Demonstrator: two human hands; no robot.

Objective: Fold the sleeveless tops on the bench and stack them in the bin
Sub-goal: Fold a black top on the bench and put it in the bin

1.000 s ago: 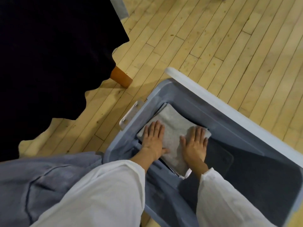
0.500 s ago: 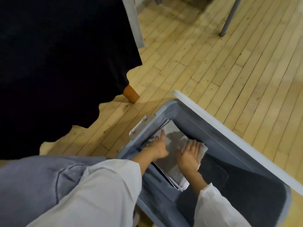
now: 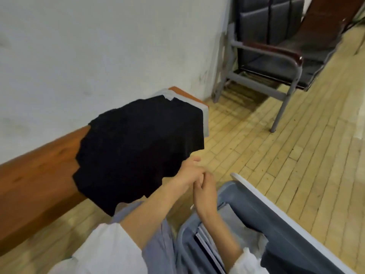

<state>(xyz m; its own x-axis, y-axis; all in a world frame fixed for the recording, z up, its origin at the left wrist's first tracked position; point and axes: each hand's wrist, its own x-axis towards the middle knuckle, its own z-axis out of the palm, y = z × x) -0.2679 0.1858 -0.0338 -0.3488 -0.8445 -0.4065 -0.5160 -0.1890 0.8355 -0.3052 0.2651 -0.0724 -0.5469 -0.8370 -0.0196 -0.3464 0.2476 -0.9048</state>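
A black sleeveless top (image 3: 138,151) lies spread over the brown wooden bench (image 3: 39,175), and a pale grey top (image 3: 205,119) pokes out under its far edge. The grey-blue bin (image 3: 276,211) stands on the floor at lower right, with the edges of folded tops (image 3: 204,241) showing inside. My left hand (image 3: 188,175) hovers beside the black top's near corner with loosely curled fingers and holds nothing. Close against it, above the bin's near end, my right hand (image 3: 205,192) is relaxed and empty. White sleeves cover both forearms.
A grey metal chair (image 3: 276,56) with dark padding stands by the white wall (image 3: 98,46) past the bench's end. Light wooden floor (image 3: 286,145) stretches to the right of the bench and the bin.
Both hands have left the folded grey top and risen out of the bin toward the bench. The view has swung up from the bin to the black top and the wall.
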